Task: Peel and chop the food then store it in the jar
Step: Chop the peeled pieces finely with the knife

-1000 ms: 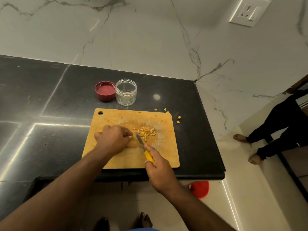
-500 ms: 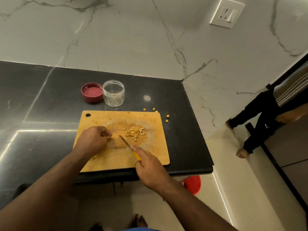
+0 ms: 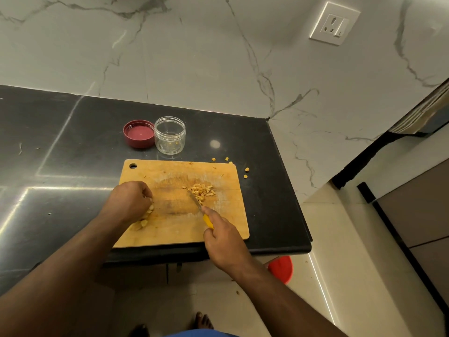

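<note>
A wooden cutting board point(image 3: 170, 234) lies on the black counter. A small pile of chopped yellow pieces point(image 3: 201, 190) sits right of the board's middle. My right hand point(image 3: 223, 237) grips a yellow-handled knife point(image 3: 198, 204) whose tip touches that pile. At the board's left side, my left hand point(image 3: 130, 200) is curled over several larger pale food chunks point(image 3: 143, 221); whether it grips any I cannot tell. Behind the board stands an open clear jar point(image 3: 170, 135) with a few bits inside, and its red lid point(image 3: 139, 133) lies upside down just left of it.
A few stray pieces point(image 3: 246, 172) lie on the black counter point(image 3: 60, 147) off the board's far right corner. The counter ends at the right near a marble wall with a socket point(image 3: 334, 23). A red bucket point(image 3: 280, 268) stands on the floor below. My bare feet show at the bottom.
My left hand has slid from the board's middle to its left side, onto the larger chunks. The knife tip has shifted toward the chopped pile. The person at the right has left the view.
</note>
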Tool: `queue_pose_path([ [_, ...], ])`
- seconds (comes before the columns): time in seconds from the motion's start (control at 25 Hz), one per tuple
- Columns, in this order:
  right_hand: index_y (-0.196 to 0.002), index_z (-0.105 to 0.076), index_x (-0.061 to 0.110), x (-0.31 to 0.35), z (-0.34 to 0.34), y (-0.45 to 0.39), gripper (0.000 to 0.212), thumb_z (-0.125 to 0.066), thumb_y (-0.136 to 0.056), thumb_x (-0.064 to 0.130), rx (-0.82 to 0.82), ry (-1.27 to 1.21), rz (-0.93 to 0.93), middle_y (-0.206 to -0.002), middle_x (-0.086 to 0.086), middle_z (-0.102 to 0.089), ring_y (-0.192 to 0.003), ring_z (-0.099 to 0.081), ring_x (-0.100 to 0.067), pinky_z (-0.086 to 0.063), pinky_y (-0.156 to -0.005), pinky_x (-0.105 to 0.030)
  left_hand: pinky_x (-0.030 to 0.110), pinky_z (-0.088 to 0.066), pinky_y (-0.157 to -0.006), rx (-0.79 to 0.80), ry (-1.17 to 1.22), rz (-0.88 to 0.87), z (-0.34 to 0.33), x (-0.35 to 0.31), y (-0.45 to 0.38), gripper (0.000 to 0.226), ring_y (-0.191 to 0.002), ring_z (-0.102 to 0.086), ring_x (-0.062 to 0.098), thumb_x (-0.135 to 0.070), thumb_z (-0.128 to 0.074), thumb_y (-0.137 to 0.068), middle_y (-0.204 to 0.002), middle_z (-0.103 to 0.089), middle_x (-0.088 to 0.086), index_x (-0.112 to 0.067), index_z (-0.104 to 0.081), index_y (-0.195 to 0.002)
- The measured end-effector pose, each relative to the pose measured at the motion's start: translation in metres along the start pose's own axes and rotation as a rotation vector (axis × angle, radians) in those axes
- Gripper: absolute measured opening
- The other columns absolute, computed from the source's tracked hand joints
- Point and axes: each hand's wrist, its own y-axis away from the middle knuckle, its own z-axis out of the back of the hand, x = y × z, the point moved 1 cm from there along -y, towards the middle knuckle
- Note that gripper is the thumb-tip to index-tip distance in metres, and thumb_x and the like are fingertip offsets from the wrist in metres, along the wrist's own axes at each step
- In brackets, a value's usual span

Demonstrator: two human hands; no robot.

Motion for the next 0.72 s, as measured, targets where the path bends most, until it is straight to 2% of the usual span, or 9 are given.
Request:
queue_pose_path([
  [0.24, -0.150, -0.035, 0.033, 0.007, -0.005, 0.003, 0.055, -0.043, -0.098, 0.017, 0.024, -0.059, 0.037, -0.146, 0.002, -0.048, -0.121, -0.053, -0.013, -0.047, -0.101, -0.033, 0.024, -0.049, -0.063, 0.001, 0.098, -0.049, 0.006, 0.000, 0.001, 0.018, -0.087, -0.060, 0.014, -0.009, -0.059, -0.096, -0.101, -0.065, -0.003, -0.023, -0.069, -0.103],
  [0.4, -0.149, -0.038, 0.033, 0.005, -0.004, 0.000, 0.055, -0.044, -0.097, 0.015, 0.023, -0.051, 0.023, -0.146, 0.002, -0.049, -0.119, -0.054, -0.015, -0.048, -0.098, -0.031, 0.021, -0.045, -0.058, 0.084, 0.081, -0.017, 0.020, 0.007, -0.003, 0.012, -0.082, -0.059, 0.009, -0.015, -0.071, -0.090, -0.092, -0.066, -0.005, -0.026, -0.069, -0.093],
  [0.52, -0.148, -0.037, 0.034, 0.006, -0.007, -0.001, 0.055, -0.045, -0.097, 0.015, 0.033, -0.069, 0.019, -0.143, 0.002, -0.051, -0.105, -0.060, -0.015, -0.051, -0.087, -0.031, 0.022, -0.041, -0.057, 0.175, 0.037, -0.036, 0.018, 0.007, 0.000, 0.012, -0.080, -0.059, 0.009, -0.019, -0.075, -0.088, -0.086, -0.066, -0.005, -0.027, -0.067, -0.084],
  [0.6, -0.148, -0.037, 0.034, 0.007, -0.008, 0.000, 0.055, -0.045, -0.097, 0.015, 0.041, -0.085, 0.016, -0.140, 0.003, -0.053, -0.096, -0.059, -0.012, -0.047, -0.076, -0.026, 0.023, -0.043, -0.058, 0.160, 0.039, -0.047, 0.014, 0.005, 0.002, 0.006, -0.082, -0.059, 0.010, -0.020, -0.070, -0.092, -0.089, -0.067, -0.004, -0.025, -0.069, -0.089],
  [0.72, -0.148, -0.037, 0.034, 0.005, -0.008, 0.000, 0.055, -0.044, -0.097, 0.015, 0.042, -0.095, 0.013, -0.136, 0.003, -0.056, -0.090, -0.056, -0.008, -0.042, -0.072, -0.021, 0.025, -0.047, -0.069, 0.155, 0.024, -0.086, 0.012, -0.001, 0.006, 0.009, -0.091, -0.060, 0.013, -0.025, -0.065, -0.095, -0.099, -0.064, -0.007, -0.025, -0.070, -0.103],
])
